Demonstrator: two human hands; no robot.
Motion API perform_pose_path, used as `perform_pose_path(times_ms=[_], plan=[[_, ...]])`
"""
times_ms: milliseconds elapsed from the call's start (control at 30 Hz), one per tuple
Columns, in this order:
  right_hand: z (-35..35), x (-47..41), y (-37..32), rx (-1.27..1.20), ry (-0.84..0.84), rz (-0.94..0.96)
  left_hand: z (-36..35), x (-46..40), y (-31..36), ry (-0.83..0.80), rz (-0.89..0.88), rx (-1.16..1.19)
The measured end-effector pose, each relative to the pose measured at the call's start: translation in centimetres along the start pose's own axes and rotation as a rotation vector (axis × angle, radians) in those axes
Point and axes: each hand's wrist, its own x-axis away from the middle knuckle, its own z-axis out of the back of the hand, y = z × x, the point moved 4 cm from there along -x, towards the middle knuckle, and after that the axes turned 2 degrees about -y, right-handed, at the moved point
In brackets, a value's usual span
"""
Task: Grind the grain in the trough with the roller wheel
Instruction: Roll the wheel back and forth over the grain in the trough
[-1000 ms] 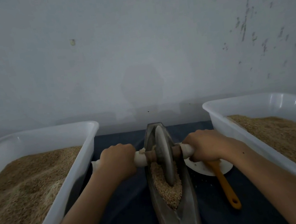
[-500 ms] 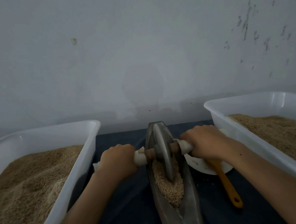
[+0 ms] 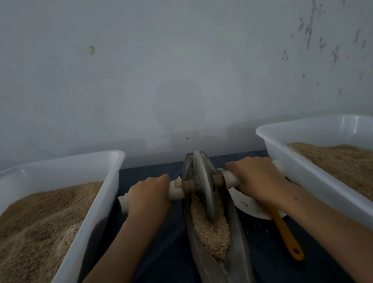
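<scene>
A narrow boat-shaped metal trough (image 3: 240,272) lies lengthwise in front of me on a dark cloth. Pale grain (image 3: 213,235) fills its middle and near part. A grey disc-shaped roller wheel (image 3: 204,185) stands upright in the far half of the trough, its lower edge in the grain. An axle with pale wrapped handles runs through it. My left hand (image 3: 149,196) grips the left handle. My right hand (image 3: 256,178) grips the right handle. The handle parts under my fingers are hidden.
A white tub (image 3: 45,168) heaped with brown grain stands at the left, and a second white tub (image 3: 324,123) of grain at the right. A white dish (image 3: 248,205) with an orange-handled tool (image 3: 287,235) lies right of the trough. A grey wall rises close behind.
Both hands have pushed the roller wheel away from me along the trough, toward its far end. More grain lies uncovered in the near part.
</scene>
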Motion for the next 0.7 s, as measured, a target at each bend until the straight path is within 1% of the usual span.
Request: perform_pose_path(times_ms=[67,133,200,267,333,433,500,533,633,700], plan=[[-0.05,-0.06,-0.01,-0.015,-0.003,0.004,-0.04,0.08,-0.05,0.001,0.002,0.003],[0.12,-0.03,-0.02,0.001,-0.036,0.016,-0.12,0.10,-0.19,-0.046,0.002,0.005],[0.38,-0.02,-0.03,0.021,-0.123,0.025,-0.19,0.06,-0.27,-0.130,-0.008,-0.004],[0.63,0.03,-0.04,-0.004,-0.255,0.033,-0.14,0.03,-0.32,-0.213,-0.020,-0.015],[0.80,0.15,-0.07,-0.044,-0.368,0.040,0.01,-0.04,-0.39,-0.262,-0.029,-0.030],[0.86,0.28,-0.07,-0.050,-0.447,0.033,0.05,-0.11,-0.40,-0.299,-0.038,-0.036],[0.81,0.21,-0.14,-0.031,-0.422,0.028,-0.13,-0.16,-0.44,-0.299,-0.030,-0.026],[0.80,0.16,-0.20,-0.017,-0.384,0.028,-0.24,-0.21,-0.47,-0.291,-0.024,-0.019],[0.83,0.02,-0.37,0.025,-0.183,0.036,-0.55,-0.22,-0.52,-0.238,0.000,0.020],[0.57,-0.11,-0.36,0.035,-0.057,0.038,-0.48,-0.08,-0.48,-0.169,0.018,0.043]])
